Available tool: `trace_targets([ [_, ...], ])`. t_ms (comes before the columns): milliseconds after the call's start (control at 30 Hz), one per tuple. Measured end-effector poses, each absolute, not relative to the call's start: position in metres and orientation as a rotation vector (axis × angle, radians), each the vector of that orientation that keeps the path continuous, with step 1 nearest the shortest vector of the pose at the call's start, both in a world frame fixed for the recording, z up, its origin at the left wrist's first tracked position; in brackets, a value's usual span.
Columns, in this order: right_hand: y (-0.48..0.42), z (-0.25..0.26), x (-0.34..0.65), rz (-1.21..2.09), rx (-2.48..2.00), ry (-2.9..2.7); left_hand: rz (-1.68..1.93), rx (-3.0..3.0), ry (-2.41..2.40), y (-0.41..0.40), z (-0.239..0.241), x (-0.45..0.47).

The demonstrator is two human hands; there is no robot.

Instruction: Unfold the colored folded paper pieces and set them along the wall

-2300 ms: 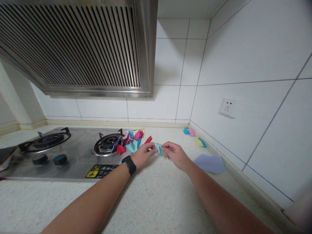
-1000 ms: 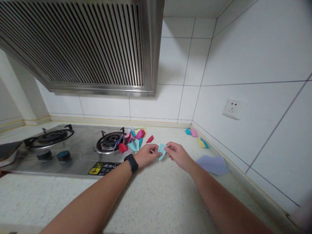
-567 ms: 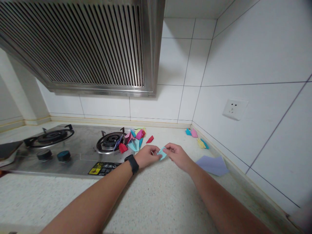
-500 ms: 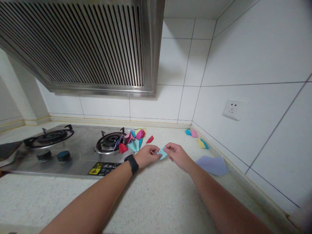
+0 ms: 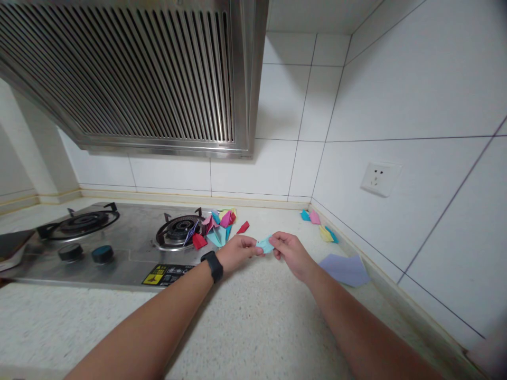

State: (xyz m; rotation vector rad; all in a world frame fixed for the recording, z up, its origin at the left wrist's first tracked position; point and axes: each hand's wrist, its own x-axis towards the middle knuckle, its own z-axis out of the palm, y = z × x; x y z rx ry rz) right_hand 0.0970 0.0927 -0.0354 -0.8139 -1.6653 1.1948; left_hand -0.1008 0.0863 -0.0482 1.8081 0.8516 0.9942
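A small folded piece of light-blue paper (image 5: 265, 245) is held above the speckled countertop (image 5: 253, 322), pinched from both sides. My left hand (image 5: 240, 252), below a black wristwatch, closes thumb and fingers on its left end. On its right end, my right hand (image 5: 291, 252) grips with thumb and forefinger. Just beyond my left hand lies a red folded paper (image 5: 243, 227). Left of that, a pile of colourful folded papers (image 5: 217, 235) in light blue, pink, red and yellow reaches over the hob's edge. The fingers partly cover the held paper's ends.
A steel gas hob (image 5: 130, 264) with two burners fills the left side, under a slanted range hood (image 5: 158, 79). Small folded papers (image 5: 326, 234) lie along the right wall. Lilac paper sheets (image 5: 344, 269) rest beside my right forearm. A socket (image 5: 381, 178) is on the wall.
The light-blue paper has turned from a slant to nearly level between my fingers. My hands have shifted slightly, and both keep their grip on it.
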Motion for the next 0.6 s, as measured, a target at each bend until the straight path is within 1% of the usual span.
trace_targets([
  [267,0.092,-0.036,0.099,1.283,-0.743,-1.617,0.902,1.816,0.801,0.081,-0.032,-0.105],
  [367,0.095,-0.035,0.1,1.217,-0.795,-1.643,0.94,1.78,0.872,0.084,-0.036,-0.106],
  [500,0.099,-0.034,0.102,1.056,-0.917,-1.7,1.08,1.748,1.051,0.094,-0.047,-0.111],
  [600,0.103,-0.036,0.103,1.042,-0.948,-1.715,1.13,1.74,1.095,0.099,-0.051,-0.114],
])
